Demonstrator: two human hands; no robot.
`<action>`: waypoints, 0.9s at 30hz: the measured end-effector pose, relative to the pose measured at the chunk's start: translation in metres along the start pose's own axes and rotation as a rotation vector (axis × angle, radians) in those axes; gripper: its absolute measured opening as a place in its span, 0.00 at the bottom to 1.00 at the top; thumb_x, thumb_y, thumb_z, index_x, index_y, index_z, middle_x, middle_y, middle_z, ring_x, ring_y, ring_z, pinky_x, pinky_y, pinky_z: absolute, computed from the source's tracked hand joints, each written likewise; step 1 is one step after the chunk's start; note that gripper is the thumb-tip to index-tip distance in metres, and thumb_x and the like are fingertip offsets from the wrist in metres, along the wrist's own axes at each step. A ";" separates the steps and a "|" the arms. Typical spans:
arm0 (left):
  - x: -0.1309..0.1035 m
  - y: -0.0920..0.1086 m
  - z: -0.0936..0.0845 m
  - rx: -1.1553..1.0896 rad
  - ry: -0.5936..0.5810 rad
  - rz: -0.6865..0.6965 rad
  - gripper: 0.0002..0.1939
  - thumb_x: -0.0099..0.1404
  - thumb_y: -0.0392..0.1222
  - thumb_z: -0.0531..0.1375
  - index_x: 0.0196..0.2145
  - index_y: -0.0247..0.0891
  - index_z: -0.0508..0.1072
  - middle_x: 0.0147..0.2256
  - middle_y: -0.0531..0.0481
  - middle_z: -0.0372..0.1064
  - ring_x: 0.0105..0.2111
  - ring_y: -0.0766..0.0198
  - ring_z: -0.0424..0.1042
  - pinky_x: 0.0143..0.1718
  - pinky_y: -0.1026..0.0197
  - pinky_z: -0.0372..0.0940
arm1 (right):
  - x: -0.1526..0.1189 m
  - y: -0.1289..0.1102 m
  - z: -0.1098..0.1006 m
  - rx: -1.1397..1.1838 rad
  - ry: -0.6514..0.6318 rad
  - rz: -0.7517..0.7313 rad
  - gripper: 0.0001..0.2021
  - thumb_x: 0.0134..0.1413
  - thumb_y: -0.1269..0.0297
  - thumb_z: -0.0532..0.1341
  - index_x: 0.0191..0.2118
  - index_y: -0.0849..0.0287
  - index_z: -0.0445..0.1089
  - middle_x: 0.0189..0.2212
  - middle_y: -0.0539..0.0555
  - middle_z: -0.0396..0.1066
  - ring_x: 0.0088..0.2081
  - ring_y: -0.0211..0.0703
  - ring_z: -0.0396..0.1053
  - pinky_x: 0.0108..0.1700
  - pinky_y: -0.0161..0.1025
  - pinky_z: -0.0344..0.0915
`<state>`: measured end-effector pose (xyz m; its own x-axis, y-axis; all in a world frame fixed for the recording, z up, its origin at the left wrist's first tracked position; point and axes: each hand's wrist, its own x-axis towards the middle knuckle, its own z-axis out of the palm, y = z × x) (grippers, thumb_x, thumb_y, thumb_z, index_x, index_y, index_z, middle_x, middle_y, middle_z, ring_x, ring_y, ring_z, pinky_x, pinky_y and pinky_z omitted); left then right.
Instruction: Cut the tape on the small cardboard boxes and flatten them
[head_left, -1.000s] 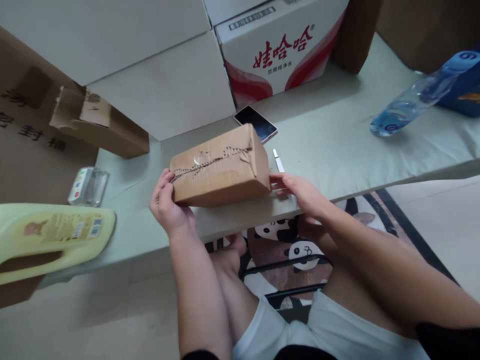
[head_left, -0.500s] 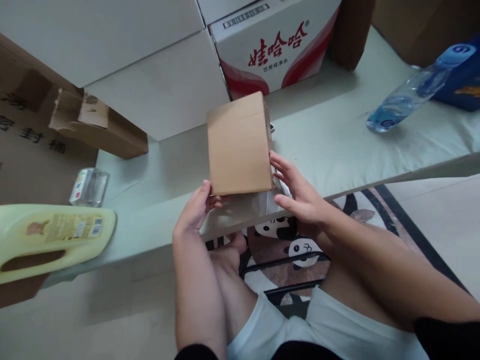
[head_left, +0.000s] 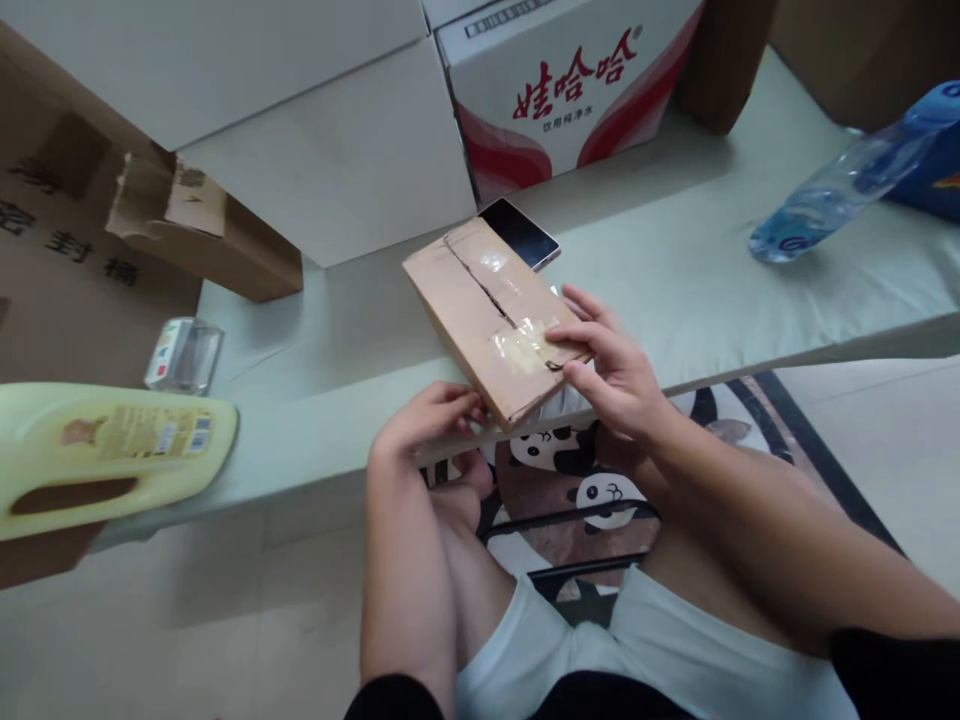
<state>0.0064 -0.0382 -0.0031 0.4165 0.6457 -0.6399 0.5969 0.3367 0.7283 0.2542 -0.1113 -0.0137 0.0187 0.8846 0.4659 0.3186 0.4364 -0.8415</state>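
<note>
A small brown cardboard box [head_left: 469, 310] is tilted over the near part of the pale-green covered surface. Its taped side faces up, with a dark, ragged seam and shiny clear tape. My right hand [head_left: 611, 365] grips the near right corner, fingers over the tape and thumb at the edge. At the lower left edge, my left hand [head_left: 439, 415] has its fingers curled against the box, the tips partly hidden. Just behind the box lies a dark-screened phone [head_left: 521, 233], partly covered by it.
White boxes [head_left: 337, 160] and a red-and-white carton [head_left: 577, 110] stand at the back. A water bottle [head_left: 840, 190] lies at right. On the left are a yellow jug [head_left: 172, 430], a clear plastic container [head_left: 187, 355] and a torn cardboard box [head_left: 247, 250]. The covered surface [head_left: 675, 290] ends near my knees.
The box has been turned, so its taped side now shows instead of the plain one. My right hand has closed on its corner; my left has shifted along the lower edge. More of the phone shows.
</note>
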 end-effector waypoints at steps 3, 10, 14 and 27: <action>0.009 -0.006 -0.008 -0.219 0.563 0.203 0.16 0.62 0.55 0.61 0.37 0.40 0.74 0.35 0.47 0.74 0.32 0.62 0.72 0.32 0.60 0.65 | 0.000 -0.001 0.004 0.060 -0.133 -0.027 0.14 0.62 0.56 0.60 0.50 0.53 0.73 0.66 0.59 0.58 0.68 0.55 0.57 0.67 0.56 0.58; 0.025 -0.021 -0.027 -0.395 0.812 0.863 0.34 0.57 0.67 0.62 0.54 0.47 0.62 0.50 0.45 0.66 0.51 0.54 0.70 0.52 0.52 0.66 | 0.003 0.001 0.006 0.225 -0.324 -0.011 0.20 0.66 0.48 0.54 0.58 0.49 0.67 0.67 0.56 0.57 0.67 0.51 0.58 0.62 0.52 0.64; 0.019 -0.018 -0.026 -0.421 0.761 0.833 0.30 0.55 0.58 0.66 0.51 0.46 0.63 0.48 0.46 0.65 0.48 0.56 0.70 0.51 0.54 0.65 | 0.011 0.010 -0.005 -0.202 -0.052 0.357 0.21 0.64 0.50 0.51 0.55 0.55 0.68 0.51 0.60 0.72 0.45 0.50 0.73 0.43 0.48 0.71; 0.016 -0.017 -0.023 -0.399 0.754 0.797 0.30 0.57 0.60 0.65 0.52 0.47 0.62 0.49 0.46 0.64 0.49 0.55 0.69 0.51 0.55 0.65 | 0.012 -0.004 -0.018 -0.382 -0.202 0.508 0.18 0.57 0.64 0.53 0.50 0.54 0.73 0.26 0.52 0.69 0.27 0.43 0.66 0.30 0.40 0.62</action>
<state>-0.0129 -0.0180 -0.0198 -0.0167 0.9698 0.2432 0.0360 -0.2425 0.9695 0.2698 -0.1057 0.0002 0.0888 0.9945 -0.0546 0.6314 -0.0986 -0.7692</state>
